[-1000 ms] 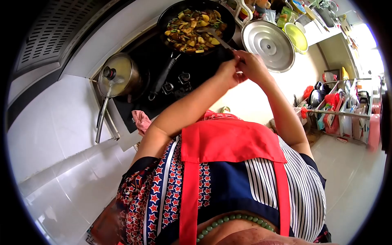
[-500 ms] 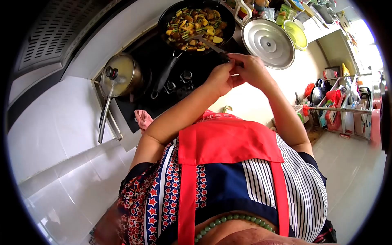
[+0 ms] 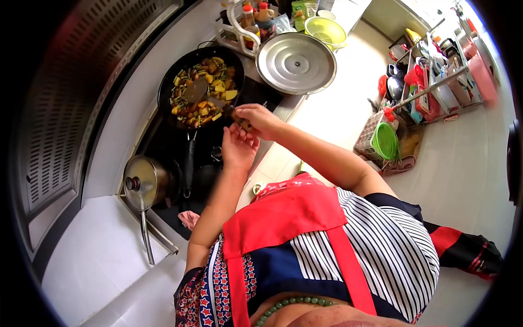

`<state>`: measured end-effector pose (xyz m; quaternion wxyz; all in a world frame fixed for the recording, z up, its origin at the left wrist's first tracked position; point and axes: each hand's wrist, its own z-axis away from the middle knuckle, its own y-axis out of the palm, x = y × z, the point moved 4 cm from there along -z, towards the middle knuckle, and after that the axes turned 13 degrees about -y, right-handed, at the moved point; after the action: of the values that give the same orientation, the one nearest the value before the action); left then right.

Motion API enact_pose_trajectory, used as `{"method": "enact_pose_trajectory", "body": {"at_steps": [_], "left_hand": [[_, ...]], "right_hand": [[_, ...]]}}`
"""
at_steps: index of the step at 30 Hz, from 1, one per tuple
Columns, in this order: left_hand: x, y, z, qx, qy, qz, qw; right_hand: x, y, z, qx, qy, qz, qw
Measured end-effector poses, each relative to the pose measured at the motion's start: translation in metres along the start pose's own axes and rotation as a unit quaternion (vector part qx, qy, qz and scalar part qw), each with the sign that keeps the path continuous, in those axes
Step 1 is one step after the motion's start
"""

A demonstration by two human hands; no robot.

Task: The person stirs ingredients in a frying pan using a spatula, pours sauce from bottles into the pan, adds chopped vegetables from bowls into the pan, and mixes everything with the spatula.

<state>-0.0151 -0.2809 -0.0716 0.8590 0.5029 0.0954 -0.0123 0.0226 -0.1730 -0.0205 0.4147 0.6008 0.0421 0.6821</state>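
Observation:
My right hand [image 3: 259,121] is closed around the dark handle of a spatula [image 3: 196,90], whose blade lies among the food in a black frying pan [image 3: 161,98]. The food [image 3: 218,82] is a mix of yellow-brown chunks and short green pieces. Just below the right hand is my left hand [image 3: 239,147], its fingers loosely curled and apart, with nothing visible in them. The pan's black handle [image 3: 189,163] points toward me, to the left of the left hand.
A lidded pot [image 3: 150,182] stands at the left of the dark stove. Right of the pan lies a round metal lid [image 3: 297,62]. Behind are sauce bottles [image 3: 249,24] and a yellow strainer basket [image 3: 327,31]. A dish rack [image 3: 430,90] is at the right.
My view has shifted, so the pan and lid sit lower and further left. The spatula blade has moved deeper into the food. My hands, touching before, are slightly apart.

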Motion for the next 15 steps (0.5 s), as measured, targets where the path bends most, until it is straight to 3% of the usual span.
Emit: {"method": "enact_pose_trajectory", "body": {"at_steps": [1,4,5,6,8,12,15], "left_hand": [[0.004,-0.007,-0.005,0.013,-0.008,0.045,0.999],[0.034,0.016,-0.009,-0.114,-0.021,0.123,0.986],[0.045,0.017,-0.016,-0.138,-0.035,0.103,0.984],[0.051,-0.014,-0.040,-0.032,-0.076,0.114,0.990],[0.080,0.015,-0.060,-0.123,-0.055,0.087,0.987],[0.140,0.068,-0.133,-0.090,-0.087,0.005,0.992],[0.195,0.114,-0.185,-0.078,-0.128,-0.037,0.988]], "right_hand": [[-0.007,-0.004,-0.003,0.021,-0.006,0.011,1.000],[-0.013,-0.027,-0.011,0.118,-0.033,0.151,0.981],[-0.008,-0.038,-0.011,0.119,-0.090,0.298,0.943],[0.010,-0.046,-0.001,0.118,-0.118,0.438,0.884],[0.033,-0.075,0.010,0.165,-0.151,0.503,0.835],[0.101,-0.171,0.037,0.121,-0.169,0.476,0.855],[0.154,-0.250,0.064,0.045,-0.076,0.356,0.930]]}}
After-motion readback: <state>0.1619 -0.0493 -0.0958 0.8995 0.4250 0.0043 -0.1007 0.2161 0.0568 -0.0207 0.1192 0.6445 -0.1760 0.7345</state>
